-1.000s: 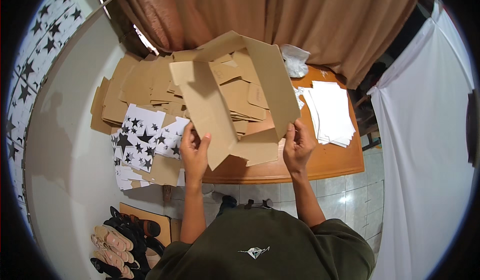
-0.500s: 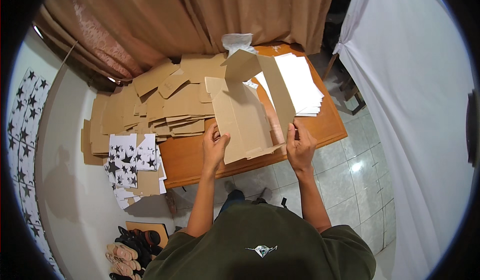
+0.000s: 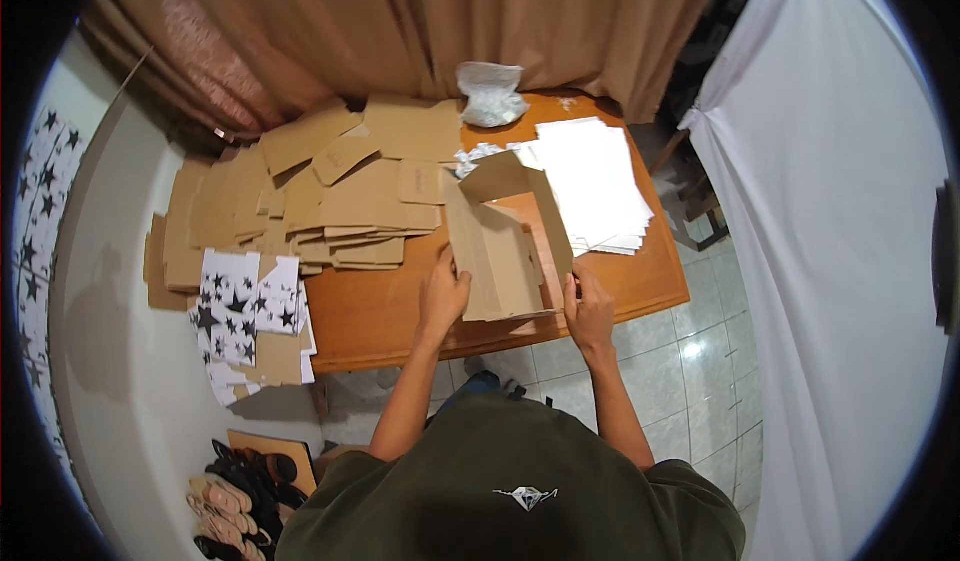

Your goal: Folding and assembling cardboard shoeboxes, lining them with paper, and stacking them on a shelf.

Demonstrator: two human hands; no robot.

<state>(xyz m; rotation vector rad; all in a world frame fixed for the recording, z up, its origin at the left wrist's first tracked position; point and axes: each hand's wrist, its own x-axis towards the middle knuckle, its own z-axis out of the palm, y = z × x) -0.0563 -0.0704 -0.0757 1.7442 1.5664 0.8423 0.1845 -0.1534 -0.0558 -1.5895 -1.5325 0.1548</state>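
Between my hands is a partly folded brown cardboard box [image 3: 484, 271], its side panels raised and a gap showing the table inside it. My left hand [image 3: 443, 296] grips its left side near the front corner, thumb against the panel. At the front right corner, my right hand [image 3: 589, 306] pinches the edge of the right panel. The box is at the front part of the wooden table [image 3: 375, 311]; whether it rests on the surface I cannot tell.
Flat cardboard pieces [image 3: 350, 201] are heaped at the left. Star-printed sheets [image 3: 232, 306] overhang the table's left end. White paper [image 3: 595, 186] lies stacked at the right, with a clear plastic bag [image 3: 492, 96] behind. Sandals [image 3: 225, 506] sit on the floor.
Both hands have brought the box lower and more level, and its far panel no longer covers the plastic bag. My hands are slightly closer together. The whole view has shifted a little.
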